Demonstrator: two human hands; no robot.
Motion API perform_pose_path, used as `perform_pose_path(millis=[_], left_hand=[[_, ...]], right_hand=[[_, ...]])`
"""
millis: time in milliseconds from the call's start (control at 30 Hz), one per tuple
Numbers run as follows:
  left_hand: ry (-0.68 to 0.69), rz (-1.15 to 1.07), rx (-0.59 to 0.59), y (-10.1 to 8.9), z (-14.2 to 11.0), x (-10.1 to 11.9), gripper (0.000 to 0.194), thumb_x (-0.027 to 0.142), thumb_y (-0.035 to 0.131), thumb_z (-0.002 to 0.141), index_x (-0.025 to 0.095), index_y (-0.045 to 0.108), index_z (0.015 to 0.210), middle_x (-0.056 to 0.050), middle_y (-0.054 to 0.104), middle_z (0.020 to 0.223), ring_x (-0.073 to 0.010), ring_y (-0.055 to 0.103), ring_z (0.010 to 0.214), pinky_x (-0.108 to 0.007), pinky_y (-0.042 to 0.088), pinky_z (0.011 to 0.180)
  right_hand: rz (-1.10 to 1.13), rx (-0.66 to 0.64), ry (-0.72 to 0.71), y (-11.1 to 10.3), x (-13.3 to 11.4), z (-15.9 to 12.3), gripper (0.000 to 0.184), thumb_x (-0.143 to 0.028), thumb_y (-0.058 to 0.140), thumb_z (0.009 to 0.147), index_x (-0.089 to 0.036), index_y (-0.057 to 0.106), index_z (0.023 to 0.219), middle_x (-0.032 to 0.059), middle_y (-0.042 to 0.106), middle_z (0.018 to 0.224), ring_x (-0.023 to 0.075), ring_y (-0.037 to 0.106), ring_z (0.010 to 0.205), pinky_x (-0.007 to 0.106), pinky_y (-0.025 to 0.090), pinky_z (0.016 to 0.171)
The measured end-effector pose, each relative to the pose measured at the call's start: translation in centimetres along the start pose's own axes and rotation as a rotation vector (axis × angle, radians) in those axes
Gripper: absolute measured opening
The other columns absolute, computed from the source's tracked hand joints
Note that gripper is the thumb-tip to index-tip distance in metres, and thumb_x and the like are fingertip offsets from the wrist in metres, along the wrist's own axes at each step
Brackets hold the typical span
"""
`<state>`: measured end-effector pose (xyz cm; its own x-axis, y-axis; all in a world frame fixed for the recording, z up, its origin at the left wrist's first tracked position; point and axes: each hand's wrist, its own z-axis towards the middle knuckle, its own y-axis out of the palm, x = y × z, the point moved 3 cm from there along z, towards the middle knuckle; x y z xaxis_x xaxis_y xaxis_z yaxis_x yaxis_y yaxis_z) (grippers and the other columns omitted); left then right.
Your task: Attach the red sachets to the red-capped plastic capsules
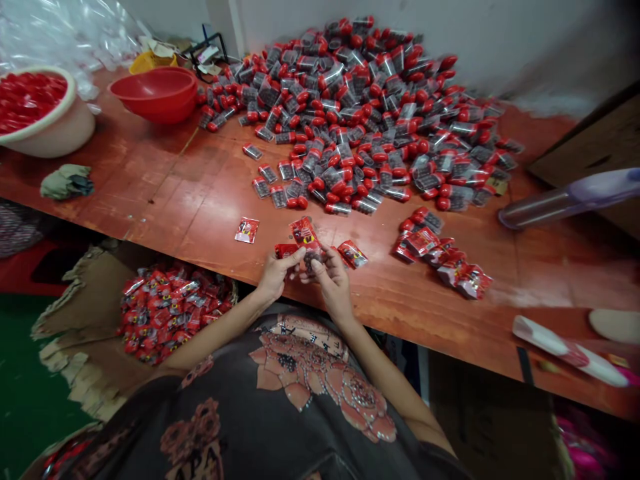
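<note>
Close to the table's front edge, my left hand (pixel 277 272) is closed, its thumb pressed toward a small printed red packet (pixel 304 232). My right hand (pixel 331 275) pinches a small clear container (pixel 313 257) with dark contents, right against the lower end of that packet. Fingers partly cover both things, so whether the container is joined to the packet I cannot tell. Part of another red packet (pixel 285 250) shows behind my left thumb. One more red packet (pixel 247 230) lies flat to the left, and another (pixel 353 254) lies just right of my right hand.
A large heap of clear containers with red caps (pixel 350 113) covers the table's back. Several red packets (pixel 450 263) lie in a row at right. A red bowl (pixel 155 93) and white tub (pixel 75 127) stand left. Below, a cardboard box (pixel 85 320) holds red packets.
</note>
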<state>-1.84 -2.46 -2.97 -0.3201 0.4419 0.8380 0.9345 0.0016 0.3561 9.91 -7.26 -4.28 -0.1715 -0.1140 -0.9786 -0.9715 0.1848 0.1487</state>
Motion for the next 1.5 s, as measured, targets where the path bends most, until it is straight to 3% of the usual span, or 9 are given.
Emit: perform_pose_path(millis=[200, 333, 433, 633, 733, 867, 1100, 1367, 1500], left_hand=[[0.043, 0.092, -0.007, -0.1, 0.4, 0.9, 0.034, 0.036, 0.088, 0.054, 0.014, 0.062, 0.059, 0.005, 0.049, 0.049, -0.0039, 0.035, 0.040, -0.021, 0.024, 0.039], [-0.005, 0.175, -0.084, 0.1, 0.5, 1.4, 0.030, 0.033, 0.088, 0.053, 0.015, 0.065, 0.061, 0.004, 0.051, 0.049, -0.0048, 0.035, 0.040, -0.022, 0.023, 0.039], [0.026, 0.142, -0.044, 0.3, 0.6, 1.6, 0.033, 0.035, 0.087, 0.053, 0.015, 0.061, 0.057, 0.005, 0.049, 0.048, -0.0044, 0.034, 0.040, -0.022, 0.023, 0.040], [-0.021, 0.174, -0.071, 0.5, 0.9, 0.1, 0.029, 0.035, 0.085, 0.058, 0.015, 0.065, 0.063, 0.004, 0.051, 0.049, -0.0050, 0.036, 0.040, -0.022, 0.023, 0.039], [-0.010, 0.184, -0.033, -0.1, 1.5, -0.3, 0.030, 0.037, 0.085, 0.058, 0.015, 0.064, 0.062, 0.004, 0.050, 0.048, -0.0050, 0.035, 0.039, -0.022, 0.022, 0.038], [-0.034, 0.190, -0.029, -0.3, 1.5, -1.1, 0.031, 0.038, 0.086, 0.057, 0.016, 0.063, 0.061, 0.004, 0.052, 0.049, -0.0057, 0.039, 0.041, -0.022, 0.024, 0.040], [-0.121, 0.156, -0.075, 1.1, 0.4, -2.9, 0.030, 0.034, 0.087, 0.056, 0.016, 0.064, 0.063, 0.005, 0.053, 0.052, -0.0054, 0.039, 0.043, -0.022, 0.023, 0.042], [-0.265, 0.124, -0.175, 1.3, 1.4, -3.3, 0.030, 0.043, 0.082, 0.064, 0.017, 0.067, 0.066, 0.002, 0.054, 0.048, -0.0053, 0.038, 0.037, -0.024, 0.021, 0.038], [-0.295, 0.067, -0.193, 1.2, 2.0, -3.9, 0.025, 0.040, 0.079, 0.070, 0.018, 0.070, 0.074, 0.001, 0.057, 0.050, -0.0041, 0.038, 0.035, -0.022, 0.025, 0.038]], right_hand=[[-0.019, -0.023, -0.025, -0.3, -0.2, 0.1, 0.050, -0.039, 0.061, 0.086, -0.032, 0.048, 0.133, 0.0034, 0.062, 0.100, 0.0150, 0.065, 0.066, 0.035, 0.062, 0.064], [-0.029, -0.037, -0.032, -0.6, -0.7, 0.1, 0.060, -0.037, 0.062, 0.086, -0.037, 0.041, 0.141, 0.0021, 0.059, 0.098, 0.0149, 0.065, 0.067, 0.035, 0.063, 0.064], [-0.064, -0.062, -0.035, -0.8, -0.9, 0.2, 0.062, -0.036, 0.060, 0.087, -0.039, 0.039, 0.145, 0.0026, 0.060, 0.099, 0.0154, 0.066, 0.069, 0.036, 0.063, 0.065], [-0.024, -0.003, 0.030, -1.6, -0.2, 0.4, 0.054, -0.036, 0.061, 0.086, -0.034, 0.050, 0.139, 0.0046, 0.065, 0.101, 0.0170, 0.067, 0.071, 0.036, 0.062, 0.063], [0.017, -0.024, 0.052, -2.1, 0.2, 0.3, 0.052, -0.035, 0.067, 0.083, -0.032, 0.057, 0.134, 0.0029, 0.067, 0.101, 0.0157, 0.067, 0.073, 0.037, 0.062, 0.072], [0.006, -0.011, 0.023, -3.0, 0.7, 0.0, 0.038, -0.033, 0.066, 0.085, -0.032, 0.066, 0.123, 0.0018, 0.069, 0.095, 0.0167, 0.067, 0.080, 0.039, 0.060, 0.081], [-0.152, 0.105, -0.067, -4.0, 1.7, -0.1, 0.029, -0.035, 0.065, 0.085, -0.033, 0.071, 0.114, 0.0039, 0.066, 0.110, 0.0187, 0.064, 0.094, 0.040, 0.057, 0.088], [-0.067, 0.126, 0.075, -5.9, 2.2, 0.4, 0.027, -0.039, 0.067, 0.082, -0.023, 0.071, 0.103, 0.0031, 0.073, 0.088, 0.0172, 0.067, 0.075, 0.032, 0.058, 0.068], [-0.117, 0.136, 0.057, -6.9, 1.6, 0.8, 0.027, -0.036, 0.069, 0.080, -0.024, 0.071, 0.103, 0.0039, 0.071, 0.096, 0.0160, 0.066, 0.077, 0.030, 0.057, 0.065]])
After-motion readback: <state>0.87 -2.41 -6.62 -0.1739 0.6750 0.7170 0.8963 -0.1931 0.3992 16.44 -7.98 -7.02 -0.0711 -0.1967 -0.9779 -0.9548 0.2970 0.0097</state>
